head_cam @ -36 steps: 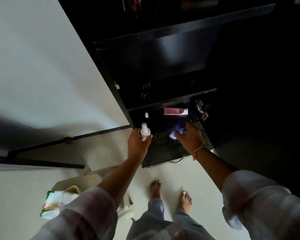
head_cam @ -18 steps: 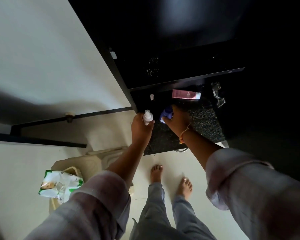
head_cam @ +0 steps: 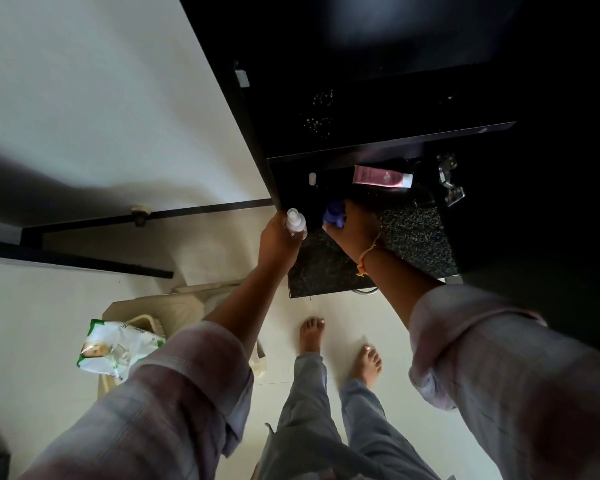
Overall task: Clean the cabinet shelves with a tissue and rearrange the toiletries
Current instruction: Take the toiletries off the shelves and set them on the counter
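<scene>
Centrally, cylindrical bottle (head_cam: 296, 223), speckled shelf (head_cam: 416, 237).

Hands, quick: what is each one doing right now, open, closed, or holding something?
Left hand: closed around a small white bottle.
Right hand: closed around a blue item; what it is cannot be told.

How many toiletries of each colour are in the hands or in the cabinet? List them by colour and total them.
White: 1, bottle in the left hand.
Blue: 1, blue item gripped by the right hand.
Pink: 1, tube lying in the cabinet.
Total: 3.
Small white bit left of the tube: unclear, not counted.
</scene>
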Tool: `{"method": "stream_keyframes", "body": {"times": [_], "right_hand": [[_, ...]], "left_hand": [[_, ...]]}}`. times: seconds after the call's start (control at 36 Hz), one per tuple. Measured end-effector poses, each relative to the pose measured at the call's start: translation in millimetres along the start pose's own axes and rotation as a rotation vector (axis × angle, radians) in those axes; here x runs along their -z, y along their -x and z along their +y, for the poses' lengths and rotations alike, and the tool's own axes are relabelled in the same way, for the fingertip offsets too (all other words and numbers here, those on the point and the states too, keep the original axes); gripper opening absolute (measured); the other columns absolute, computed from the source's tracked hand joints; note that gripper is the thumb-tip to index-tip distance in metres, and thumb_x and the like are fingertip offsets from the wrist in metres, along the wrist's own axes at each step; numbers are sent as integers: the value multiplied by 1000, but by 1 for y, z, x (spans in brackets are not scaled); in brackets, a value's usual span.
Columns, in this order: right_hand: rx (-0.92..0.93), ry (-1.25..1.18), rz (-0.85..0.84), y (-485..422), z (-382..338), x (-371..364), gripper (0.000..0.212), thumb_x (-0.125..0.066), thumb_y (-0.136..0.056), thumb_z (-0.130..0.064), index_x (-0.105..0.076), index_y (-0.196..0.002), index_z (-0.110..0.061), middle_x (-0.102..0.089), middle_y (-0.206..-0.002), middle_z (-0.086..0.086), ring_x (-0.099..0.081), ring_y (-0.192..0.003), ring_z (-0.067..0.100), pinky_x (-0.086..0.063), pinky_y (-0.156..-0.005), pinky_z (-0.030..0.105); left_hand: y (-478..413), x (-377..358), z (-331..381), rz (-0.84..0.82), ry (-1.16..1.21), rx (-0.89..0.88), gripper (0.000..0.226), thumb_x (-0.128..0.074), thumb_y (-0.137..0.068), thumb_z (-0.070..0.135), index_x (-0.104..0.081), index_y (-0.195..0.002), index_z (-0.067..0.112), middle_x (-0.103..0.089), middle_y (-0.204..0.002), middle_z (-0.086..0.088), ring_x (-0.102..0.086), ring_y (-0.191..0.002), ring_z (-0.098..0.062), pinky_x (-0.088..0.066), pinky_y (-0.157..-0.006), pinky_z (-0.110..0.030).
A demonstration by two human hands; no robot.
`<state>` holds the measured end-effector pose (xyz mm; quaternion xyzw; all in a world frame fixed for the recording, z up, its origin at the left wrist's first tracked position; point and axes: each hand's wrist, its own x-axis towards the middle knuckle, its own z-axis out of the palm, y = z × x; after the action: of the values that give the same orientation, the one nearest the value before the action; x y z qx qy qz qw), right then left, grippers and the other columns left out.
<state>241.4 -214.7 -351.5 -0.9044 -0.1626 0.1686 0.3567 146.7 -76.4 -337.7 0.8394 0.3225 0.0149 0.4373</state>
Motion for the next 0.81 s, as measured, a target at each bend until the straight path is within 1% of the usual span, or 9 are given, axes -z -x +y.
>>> {"method": "stream_keyframes", "body": {"times": [0.08,0.17,0.25,0.33,0.39,0.5,0.58,0.69,0.81], "right_hand": [[-5,1,-4,2,1,-1,39,-78,-80,-27,-62,-109,-7,-67,-110,12,-62,-107,28,-41,-85,23],[-9,-7,-29,5,1,-1,49,-77,-81,-28,-59,-120,-7,-65,-120,12,-59,-115,28,-41,-90,23],[-13,-3,-49,7,-1,2,53,-77,-81,-28,-56,-124,-7,-63,-124,13,-59,-116,29,-40,-89,24],[-21,-31,-67,11,-2,9,54,-78,-80,-27,-55,-125,-7,-62,-123,13,-59,-114,29,-42,-88,25],[-23,-14,-70,16,-4,17,55,-78,-80,-29,-54,-125,-8,-62,-122,12,-59,-113,29,-45,-88,27],[-1,12,-52,36,-12,37,66,-79,-79,-33,-50,-133,-10,-55,-130,14,-55,-118,31,-46,-92,33],[57,50,-11,51,-22,56,64,-79,-78,-35,-53,-130,-10,-54,-131,16,-55,-118,34,-46,-91,33],[110,93,40,61,-41,86,60,-74,-81,-40,-54,-130,-14,-53,-134,13,-49,-124,33,-48,-96,37],[175,121,147,67,-67,119,55,-65,-85,-49,-52,-130,-20,-51,-134,6,-48,-124,26,-52,-95,38]], "left_hand": [[-2,5,-3,-63,-38,3,31,-66,-90,22,-58,-119,13,-67,-114,-5,-60,-103,-15,-40,-84,-21],[-3,9,0,-89,-37,10,44,-73,-84,21,-56,-123,12,-66,-119,-7,-61,-109,-22,-41,-87,-22],[1,12,-1,-65,-63,7,41,-75,-82,20,-58,-117,10,-67,-113,-7,-62,-104,-22,-42,-82,-21],[10,16,-2,-12,-45,62,42,-80,-76,20,-54,-110,17,-58,-101,6,-56,-93,-11,-35,-69,-10],[22,21,0,10,-44,55,48,-80,-76,22,-53,-114,19,-53,-102,8,-53,-95,-10,-36,-69,-7],[49,33,14,67,-103,-84,59,-77,-79,23,-49,-130,14,-56,-123,-5,-52,-114,-19,-43,-91,-26],[66,44,36,97,-154,-198,52,-77,-80,21,-50,-125,17,-57,-121,-4,-53,-114,-21,-38,-90,-22],[78,57,73,98,-170,-263,61,-73,-85,26,-44,-137,16,-49,-137,-3,-46,-127,-18,-43,-104,-29],[83,71,115,158,-160,-391,57,-71,-87,25,-45,-136,16,-49,-134,-4,-46,-127,-19,-42,-104,-28]]}}
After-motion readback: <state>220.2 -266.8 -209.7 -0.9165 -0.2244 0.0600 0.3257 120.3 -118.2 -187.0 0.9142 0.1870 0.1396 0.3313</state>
